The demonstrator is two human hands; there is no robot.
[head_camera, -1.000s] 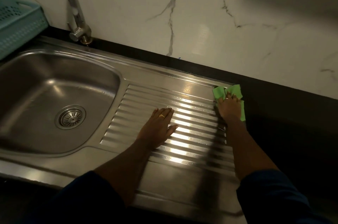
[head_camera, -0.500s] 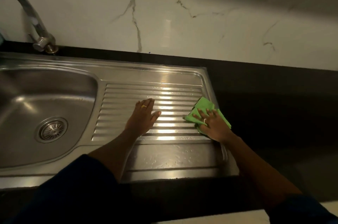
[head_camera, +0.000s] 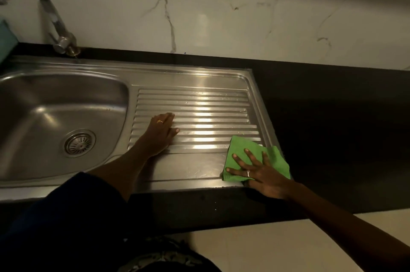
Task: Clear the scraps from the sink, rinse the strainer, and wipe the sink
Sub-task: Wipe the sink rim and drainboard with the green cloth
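Observation:
A steel sink basin [head_camera: 33, 103] lies at the left, with the round strainer [head_camera: 79, 143] seated in its drain. The ribbed drainboard [head_camera: 199, 114] stretches to the right of the basin. My left hand [head_camera: 160, 133] rests flat on the ribs, fingers together, holding nothing. My right hand [head_camera: 261, 174] presses with spread fingers on a green cloth [head_camera: 241, 149] at the drainboard's front right corner. No scraps show in the basin.
A curved chrome tap [head_camera: 55, 27] stands at the back left, beside a teal basket edge [head_camera: 5, 38]. Black countertop [head_camera: 332, 127] runs to the right, under a white marble wall [head_camera: 244, 16]. Pale floor [head_camera: 277, 249] shows below the counter's front edge.
My right hand has slid the green cloth from the drainboard's back right corner down to its front right corner. My left hand stays flat on the ribs. The view has shifted right.

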